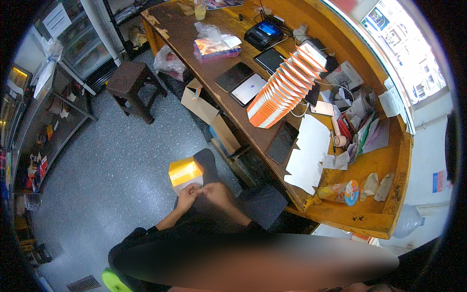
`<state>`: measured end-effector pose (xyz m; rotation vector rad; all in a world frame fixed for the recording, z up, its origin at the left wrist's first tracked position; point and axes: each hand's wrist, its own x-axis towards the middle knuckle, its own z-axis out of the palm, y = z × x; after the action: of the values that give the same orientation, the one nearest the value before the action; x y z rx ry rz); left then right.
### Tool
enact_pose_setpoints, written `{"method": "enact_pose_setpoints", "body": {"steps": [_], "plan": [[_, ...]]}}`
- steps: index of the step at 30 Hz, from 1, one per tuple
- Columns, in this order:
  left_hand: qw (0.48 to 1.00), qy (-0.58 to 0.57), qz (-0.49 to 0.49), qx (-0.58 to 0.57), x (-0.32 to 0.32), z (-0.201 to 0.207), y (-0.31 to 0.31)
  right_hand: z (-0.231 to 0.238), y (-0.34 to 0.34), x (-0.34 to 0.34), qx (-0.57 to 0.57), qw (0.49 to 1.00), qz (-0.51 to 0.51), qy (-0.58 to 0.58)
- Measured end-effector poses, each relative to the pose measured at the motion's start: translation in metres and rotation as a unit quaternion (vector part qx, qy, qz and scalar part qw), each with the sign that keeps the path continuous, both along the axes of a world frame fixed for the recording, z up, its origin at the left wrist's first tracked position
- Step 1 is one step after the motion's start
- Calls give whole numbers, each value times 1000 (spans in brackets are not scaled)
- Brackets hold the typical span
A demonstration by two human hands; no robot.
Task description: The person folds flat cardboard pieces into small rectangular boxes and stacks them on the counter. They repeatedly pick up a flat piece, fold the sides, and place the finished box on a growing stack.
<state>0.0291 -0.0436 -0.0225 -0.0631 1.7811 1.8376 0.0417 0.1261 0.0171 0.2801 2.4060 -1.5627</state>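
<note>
Pinch grip, both hands: the left hand (188,196) and the right hand (218,194) meet at the fingertips, thumb and fingers pressed together on a small item (201,187), too small to identify. The right hand is partly blurred.

At far left, a metal shelf unit (65,114) stands against the wall. To its right, a dark brown stool (129,79) stands on the speckled floor (116,160). A gold-and-white folded card (186,170) is located just beyond the left hand, beside the person's dark-clad knee (206,161); its white lower part borders that hand, and contact cannot be determined. Right of the knee, an open cardboard carton (200,105) sits against the wooden desk (214,104).

On the desk, from left to right: a tissue box (209,50), a black flat device (235,77), a tablet with a lit screen (248,89), a card terminal (263,35), and a slanting row of orange-and-white folded cards (272,104). Further right are a dark smartphone (281,142), a white sheet with notched edges (308,151), and a clear plastic cup with a blue lid (338,192), lying on its side.
</note>
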Motion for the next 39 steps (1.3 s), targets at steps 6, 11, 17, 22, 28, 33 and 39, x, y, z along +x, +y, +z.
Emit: {"method": "enact_pose_setpoints", "body": {"steps": [6, 11, 17, 22, 28, 33, 39], "plan": [[997, 2, -13, -71, 1, -5, 1, -15, 11, -1, -18, 999, 45, -17], [999, -33, 7, 20, 1, -17, -6, -20, 12, -1, -25, 998, 7, -60], [998, -57, 6, -9, 3, -29, -7, -6, 12, 5, -31, 996, 30, -79], [995, -13, 57, 75, 7, -32, -5, 12, 7, 12, 1, 998, 14, -65], [999, 8, 25, 19, 0, -15, -5, 21, 0, 18, 13, 993, -17, 115], [998, 1, 58, 4, 4, 9, 10, 35, -3, 18, 112, 986, -17, 124], [988, -33, 147, 38, -14, 27, 20, 35, -4, 2, 57, 980, 20, 190]]}}
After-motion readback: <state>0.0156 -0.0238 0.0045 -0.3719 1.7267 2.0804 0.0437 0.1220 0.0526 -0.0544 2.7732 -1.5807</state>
